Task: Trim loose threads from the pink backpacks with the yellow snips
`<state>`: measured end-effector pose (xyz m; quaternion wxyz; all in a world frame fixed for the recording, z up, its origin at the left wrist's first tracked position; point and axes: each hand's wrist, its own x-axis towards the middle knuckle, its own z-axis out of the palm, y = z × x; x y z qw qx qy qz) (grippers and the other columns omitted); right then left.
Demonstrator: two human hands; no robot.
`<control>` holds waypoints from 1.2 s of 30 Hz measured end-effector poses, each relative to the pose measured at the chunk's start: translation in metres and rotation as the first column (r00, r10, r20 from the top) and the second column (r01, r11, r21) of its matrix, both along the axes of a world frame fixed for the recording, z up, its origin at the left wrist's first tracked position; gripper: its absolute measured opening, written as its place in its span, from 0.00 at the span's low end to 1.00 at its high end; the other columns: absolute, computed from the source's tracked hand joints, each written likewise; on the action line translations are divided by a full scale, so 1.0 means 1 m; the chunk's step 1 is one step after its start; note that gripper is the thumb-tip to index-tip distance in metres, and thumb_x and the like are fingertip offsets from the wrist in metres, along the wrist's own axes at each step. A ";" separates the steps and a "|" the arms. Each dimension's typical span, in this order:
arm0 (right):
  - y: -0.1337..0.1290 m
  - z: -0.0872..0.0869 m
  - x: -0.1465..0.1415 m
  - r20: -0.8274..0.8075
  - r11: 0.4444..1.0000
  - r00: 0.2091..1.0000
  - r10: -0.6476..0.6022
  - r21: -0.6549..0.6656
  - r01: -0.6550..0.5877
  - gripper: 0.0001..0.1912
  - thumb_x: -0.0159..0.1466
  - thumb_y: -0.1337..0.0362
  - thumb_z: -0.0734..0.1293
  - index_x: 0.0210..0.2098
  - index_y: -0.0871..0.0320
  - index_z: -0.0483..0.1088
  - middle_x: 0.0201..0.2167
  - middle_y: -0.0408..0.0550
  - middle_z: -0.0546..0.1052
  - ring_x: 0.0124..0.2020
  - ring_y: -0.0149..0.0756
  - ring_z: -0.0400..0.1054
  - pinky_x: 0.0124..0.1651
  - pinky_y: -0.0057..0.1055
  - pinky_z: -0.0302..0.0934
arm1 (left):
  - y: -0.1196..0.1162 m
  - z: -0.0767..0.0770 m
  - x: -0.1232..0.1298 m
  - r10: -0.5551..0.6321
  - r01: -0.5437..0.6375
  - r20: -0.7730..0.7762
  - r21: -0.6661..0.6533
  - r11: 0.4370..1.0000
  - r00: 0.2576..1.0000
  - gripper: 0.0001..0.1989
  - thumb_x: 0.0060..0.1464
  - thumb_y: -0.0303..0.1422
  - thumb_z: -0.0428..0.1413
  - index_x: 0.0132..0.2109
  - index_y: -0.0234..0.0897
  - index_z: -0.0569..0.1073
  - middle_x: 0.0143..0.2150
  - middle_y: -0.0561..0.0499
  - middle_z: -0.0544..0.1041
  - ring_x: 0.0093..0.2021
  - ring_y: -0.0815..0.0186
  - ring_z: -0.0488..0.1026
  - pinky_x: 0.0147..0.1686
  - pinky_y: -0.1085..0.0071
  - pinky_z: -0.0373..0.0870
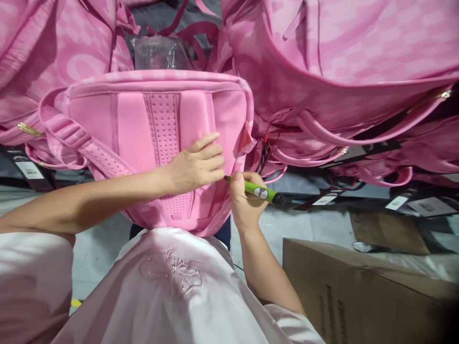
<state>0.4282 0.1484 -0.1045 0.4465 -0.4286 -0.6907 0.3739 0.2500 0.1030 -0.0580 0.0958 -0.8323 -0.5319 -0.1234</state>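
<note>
A pink bag (136,114) with padded back panels and perforated mesh strips leans in front of my body, its back towards me. My left hand (199,165) lies across the right-hand padded panel, fingers a little bent and pressed against the fabric. Close beside it, my right hand (247,198) is closed around a green marker (260,191) with a dark end and an oval label. The marker's thin dark tip points left, near my left fingertips and the panel. Whether the tip touches the fabric I cannot tell. A pink strap (103,155) with a buckle hangs at the bag's left.
Large pink checkered bags (358,52) lie behind and to both sides, with handles and black tags bearing white labels (326,197). A clear plastic pouch (161,52) sits behind the bag. At lower right stands a brown cardboard box (344,286) on the pale floor.
</note>
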 end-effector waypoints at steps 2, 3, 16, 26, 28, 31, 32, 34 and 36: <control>0.000 -0.001 -0.002 0.004 1.000 1.000 0.000 0.004 0.000 0.18 0.66 0.51 0.66 0.27 0.57 0.68 0.18 0.39 0.69 0.19 0.29 0.60 0.24 0.29 0.56 | 0.001 -0.001 0.000 -0.003 0.003 0.011 0.000 1.000 1.000 0.17 0.67 0.28 0.41 0.41 0.43 0.75 0.37 0.55 0.72 0.53 0.67 0.70 0.68 0.55 0.58; 0.000 -0.001 -0.002 0.010 1.000 1.000 -0.004 0.013 0.004 0.18 0.66 0.51 0.66 0.27 0.57 0.68 0.18 0.39 0.68 0.19 0.29 0.60 0.24 0.29 0.55 | 0.001 -0.002 -0.001 -0.003 0.003 0.027 -0.001 1.000 1.000 0.18 0.68 0.29 0.41 0.41 0.43 0.75 0.37 0.55 0.71 0.53 0.67 0.70 0.68 0.54 0.58; 0.002 -0.001 -0.001 0.031 0.999 0.999 0.030 -0.025 -0.029 0.19 0.66 0.47 0.64 0.28 0.56 0.67 0.20 0.40 0.69 0.21 0.31 0.62 0.25 0.31 0.58 | 0.003 -0.003 0.000 0.052 -0.030 0.212 -0.106 0.994 0.976 0.16 0.67 0.31 0.43 0.41 0.44 0.76 0.37 0.55 0.71 0.53 0.67 0.70 0.67 0.52 0.58; 0.004 0.001 -0.002 0.055 0.997 0.996 0.073 -0.021 -0.072 0.19 0.66 0.48 0.65 0.28 0.56 0.68 0.19 0.40 0.70 0.20 0.30 0.62 0.25 0.29 0.57 | 0.000 0.004 0.003 0.040 -0.030 0.116 -0.086 0.996 0.992 0.17 0.67 0.28 0.43 0.39 0.43 0.76 0.38 0.54 0.73 0.51 0.65 0.70 0.66 0.56 0.58; 0.005 0.002 0.001 0.064 0.997 0.995 0.081 -0.006 -0.081 0.18 0.66 0.49 0.65 0.28 0.57 0.68 0.19 0.40 0.69 0.20 0.29 0.61 0.25 0.29 0.57 | 0.004 0.012 0.002 0.003 -0.002 0.018 -0.054 0.999 1.000 0.18 0.67 0.27 0.43 0.38 0.42 0.76 0.38 0.53 0.74 0.49 0.64 0.71 0.63 0.57 0.60; 0.005 0.002 0.009 0.093 0.997 0.994 0.063 0.036 -0.067 0.17 0.64 0.51 0.66 0.27 0.58 0.69 0.18 0.40 0.68 0.19 0.29 0.61 0.25 0.29 0.57 | 0.019 0.034 -0.002 -0.085 0.062 -0.255 -0.097 0.993 0.963 0.11 0.64 0.30 0.49 0.39 0.39 0.77 0.37 0.50 0.76 0.45 0.60 0.73 0.54 0.57 0.65; 0.005 0.002 0.012 0.078 0.997 0.995 0.055 0.054 -0.060 0.16 0.64 0.51 0.67 0.29 0.59 0.72 0.20 0.41 0.71 0.20 0.30 0.63 0.26 0.29 0.60 | 0.024 0.043 -0.003 -0.094 0.050 -0.346 -0.135 0.990 0.934 0.08 0.61 0.33 0.53 0.39 0.38 0.77 0.36 0.49 0.77 0.44 0.58 0.73 0.52 0.57 0.66; 0.001 0.003 0.013 0.010 0.990 0.996 0.085 0.112 -0.085 0.17 0.64 0.51 0.68 0.41 0.59 0.75 0.29 0.46 0.77 0.28 0.35 0.72 0.34 0.32 0.67 | 0.031 0.063 -0.003 -0.061 -0.041 -0.473 -0.202 0.979 0.879 0.10 0.54 0.38 0.61 0.41 0.37 0.77 0.36 0.48 0.78 0.43 0.55 0.75 0.50 0.55 0.66; -0.006 0.008 0.009 -0.056 0.969 0.989 0.134 0.218 -0.119 0.23 0.65 0.51 0.68 0.55 0.56 0.72 0.41 0.51 0.79 0.40 0.41 0.76 0.45 0.39 0.70 | 0.025 0.086 0.002 -0.009 -0.130 -0.508 -0.237 0.963 0.861 0.14 0.52 0.40 0.63 0.42 0.36 0.78 0.36 0.48 0.80 0.44 0.53 0.76 0.49 0.55 0.66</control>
